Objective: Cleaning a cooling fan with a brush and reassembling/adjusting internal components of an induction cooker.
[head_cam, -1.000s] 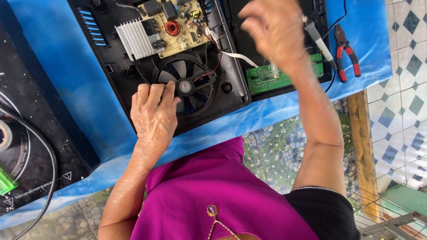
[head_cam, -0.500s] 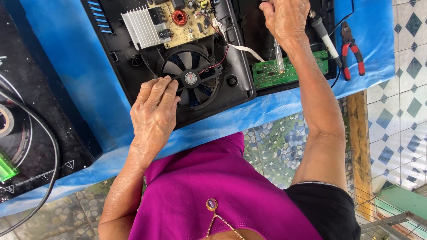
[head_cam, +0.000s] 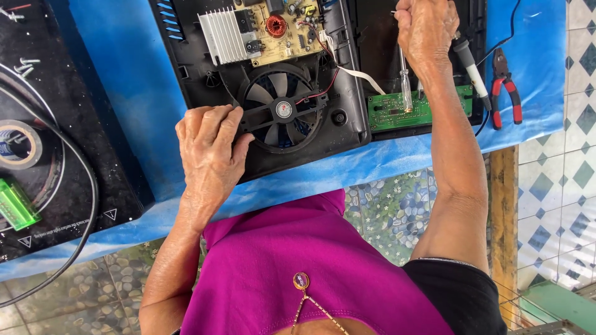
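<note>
An opened black appliance casing (head_cam: 347, 133) lies on a blue-covered table, showing a round fan (head_cam: 282, 110), a finned metal heatsink (head_cam: 222, 36) and a tan circuit board (head_cam: 288, 28). My left hand (head_cam: 208, 152) presses flat on the casing's near edge, fingers beside the fan. My right hand (head_cam: 425, 28) is closed around a clear-handled screwdriver (head_cam: 405, 87), held upright with its tip down on a small green circuit board (head_cam: 391, 111) at the casing's right.
Red-handled pliers (head_cam: 506, 93) and a soldering iron (head_cam: 469, 62) lie right of the casing. A second black appliance plate (head_cam: 74, 155) sits at the left with a tape roll (head_cam: 18, 144), a green translucent block (head_cam: 15, 205) and a black cable (head_cam: 87, 205). Tiled floor below.
My right hand came down from blurred motion and settled with the screwdriver on the green board. The view shifted, so the casing sits lower in frame. My left hand stayed on the casing.
</note>
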